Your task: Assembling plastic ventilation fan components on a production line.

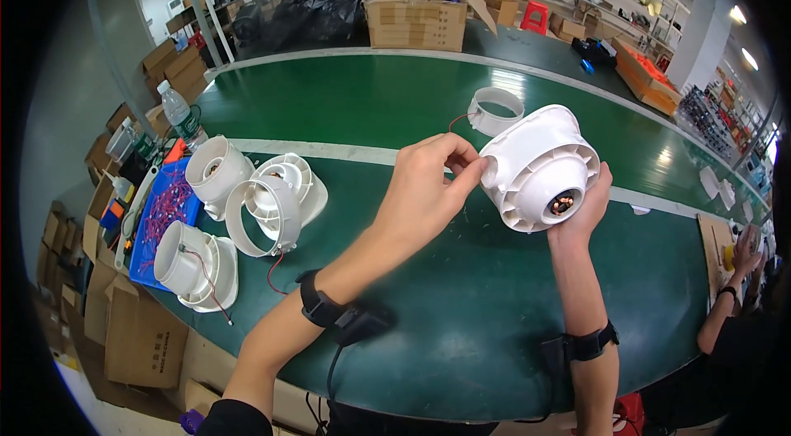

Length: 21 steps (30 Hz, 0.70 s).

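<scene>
A white plastic fan housing (535, 168), with curved vanes around a domed hub and copper windings showing in its middle, is held up tilted over the table. My right hand (583, 209) grips it from the right and below, fingers partly hidden behind it. Against its left side, my left hand (434, 179) has thumb and forefinger pinched together; whatever lies between them is too small to make out. Behind the housing, a white ring (497, 111) with a red wire rests on the green belt.
At left stand white fan housings (216, 172), a loose white ring (264, 219) and a blue tray (169, 218) of coloured wires. A water bottle (181, 113) is behind them. A cardboard box (416, 22) sits beyond the belt. A co-worker's hand (746, 250) is at far right.
</scene>
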### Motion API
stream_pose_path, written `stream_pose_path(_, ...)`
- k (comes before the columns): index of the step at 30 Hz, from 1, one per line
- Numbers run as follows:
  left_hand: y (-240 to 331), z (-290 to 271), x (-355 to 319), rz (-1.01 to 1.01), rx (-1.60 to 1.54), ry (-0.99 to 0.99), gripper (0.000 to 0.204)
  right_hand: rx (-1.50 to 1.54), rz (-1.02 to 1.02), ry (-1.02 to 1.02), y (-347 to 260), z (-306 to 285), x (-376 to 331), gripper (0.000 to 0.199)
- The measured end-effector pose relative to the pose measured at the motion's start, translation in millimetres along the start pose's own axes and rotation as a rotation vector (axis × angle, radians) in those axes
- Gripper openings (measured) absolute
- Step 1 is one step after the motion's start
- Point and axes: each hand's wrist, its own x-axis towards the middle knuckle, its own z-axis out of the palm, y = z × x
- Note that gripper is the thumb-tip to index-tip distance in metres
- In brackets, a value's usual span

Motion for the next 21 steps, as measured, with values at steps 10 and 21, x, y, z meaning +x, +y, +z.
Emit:
stream_pose_path(10, -15.7, 0.2, 1.7, 0.018, -0.029, -0.143, 0.019, -0.010, 0.090, 0.018, 11.0, -3.9, -1.2, 0.045)
stream_pose_path(21, -70.6, -3.3, -6.1, -0.145, 0.462, -0.566, 0.018, 0.112, 0.187, -0.027, 14.1, -24.9, 21.7, 0.042)
